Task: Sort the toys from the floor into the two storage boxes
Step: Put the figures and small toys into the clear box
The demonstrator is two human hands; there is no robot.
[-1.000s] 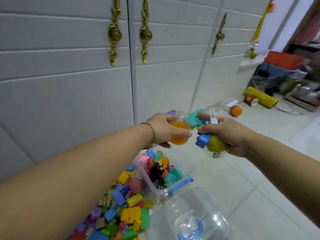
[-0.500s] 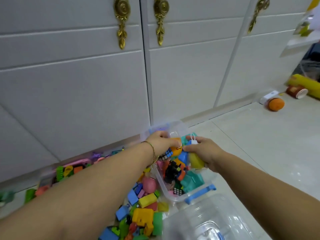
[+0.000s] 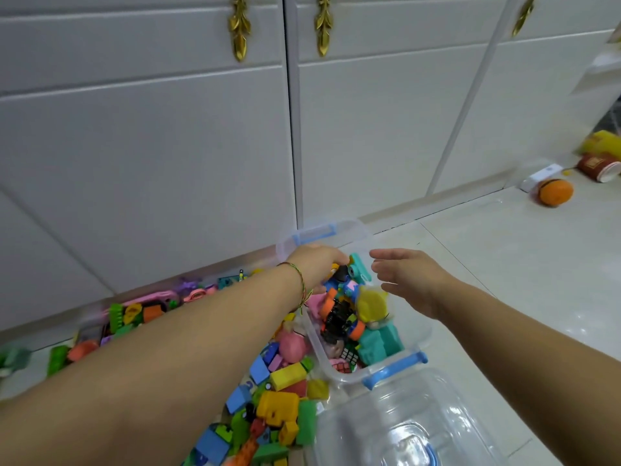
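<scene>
Far left on floor: blurred green toys (image 3: 11, 359). Next, along the cupboard base: row of toys (image 3: 141, 309), green, orange, pink, purple; inside a second box or not, cannot tell. Above: pale cupboard doors (image 3: 151, 146) with gold handles (image 3: 239, 28).

Left arm stretched across from lower left, thread bracelet (image 3: 300, 280) at the wrist. Under the arm, on the tiles: pile of blocks (image 3: 280, 395), yellow, blue, green, red, right up against the left wall of the clear box (image 3: 418, 336).

Left hand (image 3: 315, 265) over the far end of the box, knuckles up, fingers curled down among the toys there. Fingertips hidden, so gripping something or only touching: cannot tell.

Inside the box: teal blocks (image 3: 379, 341), black-and-orange toy car (image 3: 339, 316), small puzzle cube (image 3: 349, 355), yellow capsule toy (image 3: 371, 302) on top of the heap. Blue handles at both ends, nearer one (image 3: 396, 368) toward the camera.

Right hand (image 3: 412, 280) just above the box's right rim, beside the yellow capsule toy but apart from it. Fingers straight, loosely spread, holding nothing.

Bottom, right of centre: clear lid (image 3: 403, 428), just beside the near end of the box.

Far right on floor, well apart from the box: orange ball (image 3: 555, 193), white case (image 3: 541, 176) just behind it, red cup (image 3: 601, 168) on its side.
</scene>
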